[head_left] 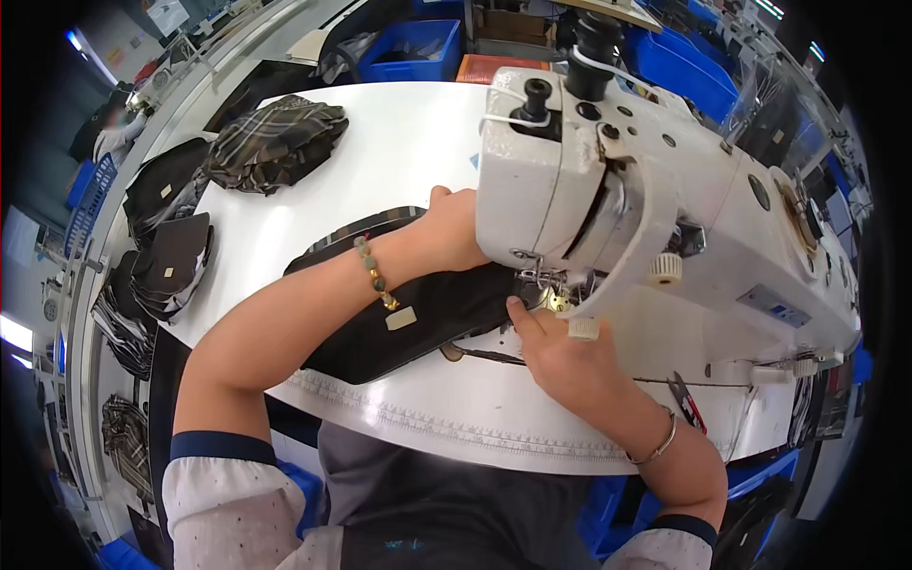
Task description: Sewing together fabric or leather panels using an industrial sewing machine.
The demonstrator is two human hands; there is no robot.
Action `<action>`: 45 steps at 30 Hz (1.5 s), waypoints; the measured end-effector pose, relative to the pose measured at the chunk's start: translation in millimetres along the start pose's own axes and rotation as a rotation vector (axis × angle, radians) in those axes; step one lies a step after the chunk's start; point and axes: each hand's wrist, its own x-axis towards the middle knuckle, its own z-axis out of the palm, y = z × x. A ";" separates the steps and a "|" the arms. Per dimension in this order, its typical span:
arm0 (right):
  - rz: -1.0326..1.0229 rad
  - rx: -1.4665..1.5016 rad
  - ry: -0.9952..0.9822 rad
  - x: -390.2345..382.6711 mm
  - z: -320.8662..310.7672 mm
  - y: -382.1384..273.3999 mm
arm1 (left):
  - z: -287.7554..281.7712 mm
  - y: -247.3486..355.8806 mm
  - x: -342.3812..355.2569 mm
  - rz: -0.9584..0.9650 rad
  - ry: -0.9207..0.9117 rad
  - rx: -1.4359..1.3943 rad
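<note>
A black fabric piece (418, 299) with a small pale label (401, 318) lies under the head of a white sewing machine (532, 180), by its presser foot (546, 277). My left hand (451, 231) rests over the far part of the fabric; its thumb tip shows, but the machine head hides the other fingers. Close in front of the presser foot, my right hand (570, 361) is closed at the edge of the fabric, one fingertip pressed there and the other fingers bent out of sight. A plaid strip (366, 231) runs along the fabric's far edge.
Crumpled plaid cloth (275, 142) lies at the table's far left. Stacked black pieces (171, 266) sit beyond the left edge. Snips (686, 401) lie right of my right wrist. A printed ruler strip (456, 425) follows the near edge; a blue bin (413, 52) stands behind.
</note>
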 end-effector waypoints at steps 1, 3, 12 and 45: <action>0.004 0.018 0.014 -0.5 -0.2 1.7 | 3.6 -3.6 1.5 0.056 0.029 -0.037; 0.006 0.038 0.030 1.5 -0.8 1.0 | 7.5 -8.0 3.1 0.108 0.059 -0.070; 0.050 0.081 -0.008 7.6 -3.2 0.2 | 10.3 -13.5 6.3 0.112 0.081 -0.069; 0.018 0.213 -0.133 2.8 -7.8 -22.0 | -6.3 64.5 -72.1 0.251 0.319 0.335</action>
